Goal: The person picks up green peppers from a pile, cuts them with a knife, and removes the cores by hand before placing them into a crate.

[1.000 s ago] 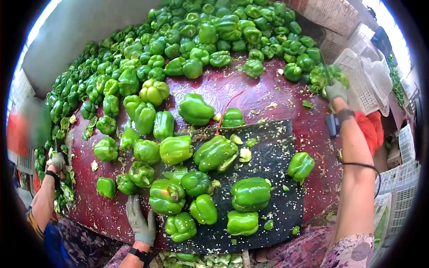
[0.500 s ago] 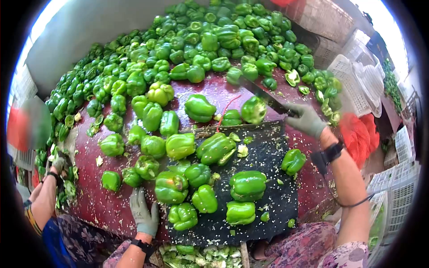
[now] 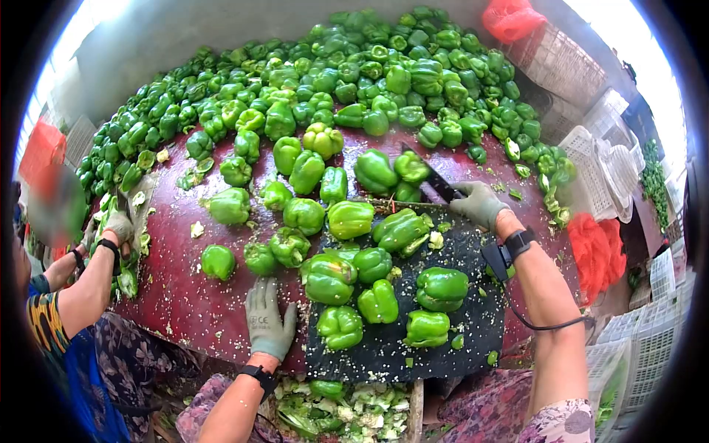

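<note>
My right hand [image 3: 481, 205], in a pale grey glove, is closed around the handle of a long dark knife [image 3: 441, 183]. The blade slants up and left, its side against or close to a green bell pepper [image 3: 410, 168]; contact is hard to tell. Left of that pepper sits a larger bell pepper [image 3: 375, 171]. My left hand [image 3: 268, 321], gloved too, lies on the red tabletop [image 3: 221, 314] with fingers stretched out and nothing in it. Its fingertips are just below a small bell pepper [image 3: 259, 258]. Several bell peppers lie on the seed-strewn black mat [image 3: 399, 362] between my hands.
A large heap of bell peppers [image 3: 295, 88] fills the table's far side. At the left, another person's gloved hand [image 3: 118, 226] is near cut pieces. Pepper scraps [image 3: 354, 413] lie below the front edge. White crates [image 3: 650, 340] and red netting [image 3: 594, 251] stand right.
The view has swung, shifting the scene rightward. Relative to the table, my right hand and knife have moved left, and the pepper by the blade now sits against the larger one. My left hand stays flat.
</note>
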Motion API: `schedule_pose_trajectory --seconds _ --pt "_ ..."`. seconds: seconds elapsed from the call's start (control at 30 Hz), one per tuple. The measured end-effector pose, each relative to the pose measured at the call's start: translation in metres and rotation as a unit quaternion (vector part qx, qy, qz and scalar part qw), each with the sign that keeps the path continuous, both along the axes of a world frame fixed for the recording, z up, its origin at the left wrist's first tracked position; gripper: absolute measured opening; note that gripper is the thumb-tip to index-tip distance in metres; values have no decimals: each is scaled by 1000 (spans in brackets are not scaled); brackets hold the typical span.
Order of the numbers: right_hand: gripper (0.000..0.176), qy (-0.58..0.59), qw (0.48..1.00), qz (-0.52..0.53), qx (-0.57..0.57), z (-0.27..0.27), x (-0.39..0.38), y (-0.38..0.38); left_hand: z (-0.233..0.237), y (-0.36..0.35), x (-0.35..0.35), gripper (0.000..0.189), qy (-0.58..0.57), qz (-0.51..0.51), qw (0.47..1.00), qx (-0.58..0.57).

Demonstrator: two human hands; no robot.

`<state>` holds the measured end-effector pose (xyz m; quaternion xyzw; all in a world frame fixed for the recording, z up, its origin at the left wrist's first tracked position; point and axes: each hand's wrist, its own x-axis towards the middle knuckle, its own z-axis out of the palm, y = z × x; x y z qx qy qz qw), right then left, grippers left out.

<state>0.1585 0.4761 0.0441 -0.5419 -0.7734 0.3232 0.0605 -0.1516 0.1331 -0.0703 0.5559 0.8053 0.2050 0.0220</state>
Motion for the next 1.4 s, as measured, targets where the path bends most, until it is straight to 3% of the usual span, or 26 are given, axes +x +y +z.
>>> schedule_pose_trajectory --seconds 0.1,0.13,0.17,0.23,0.3,0.33,0.43,0.5,0.53,0.57,0.63,0.73,0.77,0.83,0.87,0.93,0.97,1.0,1.03,1.1,1.2,1.3,1.37,1.4 --pt "43 34 995 90 -14 20 -2 -14 4 -1 0 63 -8 0 1000 3" --pt "43 -17 995 89 -44 36 -1 -25 5 -1 1 62 -13 2 1000 11" --pt "42 41 989 136 -29 30 6 -30 5 -2 0 62 -11 4 1000 11" --pt "44 -43 985 166 -11 55 7 -59 2 -2 0 62 -8 5 1000 13" --pt "45 10 968 239 77 55 20 -70 1 -2 0 63 -7 7 1000 9" --pt "46 -60 977 204 33 74 19 -79 1 -1 0 63 -6 9 1000 9" --pt "43 43 988 133 72 59 28 -74 -1 -1 -1 64 -4 7 1000 8" --pt "44 -63 992 40 103 51 17 -60 -3 -1 -2 64 -2 4 1000 13" --pt "45 -125 976 17 176 39 13 -52 -3 -1 -2 64 0 4 1000 19" --pt "41 -192 943 45 268 24 12 -38 -4 -2 -2 64 1 5 1000 24" --pt "33 -260 903 43 338 1 8 -24 -4 -1 -1 63 -2 5 1000 21" --pt "29 -307 884 -2 352 -42 10 -9 -3 -1 -3 63 -4 1 1000 27" --pt "35 -326 903 -35 279 -49 8 -7 -4 -1 -4 63 -6 4 1000 23" --pt "37 -281 882 27 378 -48 -7 -13 -3 0 -4 63 -10 4 1000 14" --pt "40 -216 908 42 356 -45 -21 -14 -2 0 -3 63 -6 3 1000 12" --pt "50 -109 960 48 253 -26 -62 -18 -3 0 -3 64 -1 1 1000 10" --pt "53 -96 960 66 255 -38 -73 -7 -3 0 -4 64 2 1 1000 9" --pt "59 -72 980 83 165 -26 -91 -8 -3 0 -4 64 2 0 1000 8" --pt "64 -68 982 70 164 -37 -104 -2 -3 0 -3 64 1 1 1000 7" --pt "67 -145 987 51 39 -45 -125 6 -3 1 -4 63 -2 2 1000 8" --pt "67 -147 985 50 74 -49 -138 10 -3 0 -2 63 -5 5 1000 11" --pt "63 -163 970 5 183 -42 -130 9 -2 0 -3 61 -3 3 1000 13" --pt "63 -58 969 -46 234 -49 -109 22 3 1 -2 59 -10 1 1000 4" --pt "61 -21 979 -54 195 -33 -101 13 2 1 -3 59 -9 0 1000 8"
